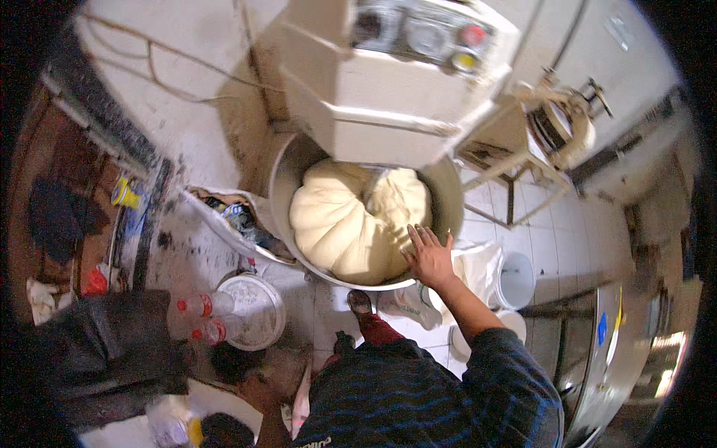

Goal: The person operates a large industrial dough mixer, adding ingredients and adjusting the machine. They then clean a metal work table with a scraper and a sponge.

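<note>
A large mass of pale dough lies in deep folds inside the round metal bowl of a floor-standing dough mixer. My right hand is over the near right part of the bowl, fingers spread, holding nothing. Finger shadows fall on the dough beside it; whether the fingertips touch is unclear. The mixer's head, with its dials and a red and a yellow button, covers the bowl's far side. Low on the left, in shadow, my left hand is blurred, and its fingers cannot be made out.
An open sack of refuse leans left of the bowl. Plastic bottles with red caps lie by a white round lidded tub. Right of the bowl are plastic bags and a white bucket. Beyond stands a metal-framed machine.
</note>
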Motion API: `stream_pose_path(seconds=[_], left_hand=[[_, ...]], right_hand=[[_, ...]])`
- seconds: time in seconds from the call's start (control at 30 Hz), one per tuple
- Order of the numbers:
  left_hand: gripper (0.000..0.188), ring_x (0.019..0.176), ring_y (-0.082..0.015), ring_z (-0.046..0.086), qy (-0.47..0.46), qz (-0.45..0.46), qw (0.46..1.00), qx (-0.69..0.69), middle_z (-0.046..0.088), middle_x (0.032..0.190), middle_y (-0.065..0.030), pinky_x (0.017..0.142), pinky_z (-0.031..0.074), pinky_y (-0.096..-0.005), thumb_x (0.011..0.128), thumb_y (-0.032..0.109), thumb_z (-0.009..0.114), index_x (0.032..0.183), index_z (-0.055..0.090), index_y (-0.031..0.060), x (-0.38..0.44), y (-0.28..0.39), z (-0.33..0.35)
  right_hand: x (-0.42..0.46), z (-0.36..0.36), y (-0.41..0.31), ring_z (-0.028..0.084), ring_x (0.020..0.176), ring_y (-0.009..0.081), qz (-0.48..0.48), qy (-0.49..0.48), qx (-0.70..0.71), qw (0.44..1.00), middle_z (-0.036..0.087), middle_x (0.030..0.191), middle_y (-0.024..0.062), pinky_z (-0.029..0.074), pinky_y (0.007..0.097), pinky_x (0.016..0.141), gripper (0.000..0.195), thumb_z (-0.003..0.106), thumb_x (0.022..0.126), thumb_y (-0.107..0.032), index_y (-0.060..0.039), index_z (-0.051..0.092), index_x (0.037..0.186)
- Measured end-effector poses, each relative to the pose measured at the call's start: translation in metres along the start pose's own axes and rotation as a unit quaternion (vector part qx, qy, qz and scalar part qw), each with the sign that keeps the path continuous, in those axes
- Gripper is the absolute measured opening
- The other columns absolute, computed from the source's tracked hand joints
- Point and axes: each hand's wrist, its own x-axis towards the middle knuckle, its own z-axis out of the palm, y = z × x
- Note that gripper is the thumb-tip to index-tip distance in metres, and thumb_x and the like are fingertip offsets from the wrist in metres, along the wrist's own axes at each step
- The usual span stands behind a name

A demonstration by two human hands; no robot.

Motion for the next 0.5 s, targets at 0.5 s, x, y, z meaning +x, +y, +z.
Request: stream_pose_path(seconds=[0.5], left_hand=[[0.039, 0.089, -0.0304, 0.062, -0.166, 0.326, 0.91, -0.194, 0.065, 0.094, -0.0171, 0.088, 0.042, -0.0471, 0.083, 0.036, 0.063, 0.098, 0.063, 0.0006, -0.033, 0.047, -0.026]], right_hand=[[-0.481, 0.154, 0.092, 0.058, 0.113, 0.0346, 0.495, -0.31, 0.251, 0.772, 0.062, 0.121, 0.0179, 0.046, 0.0454, 0.096, 0.046, 0.056, 0.086, -0.043, -0.0087, 0.065, 0.115]])
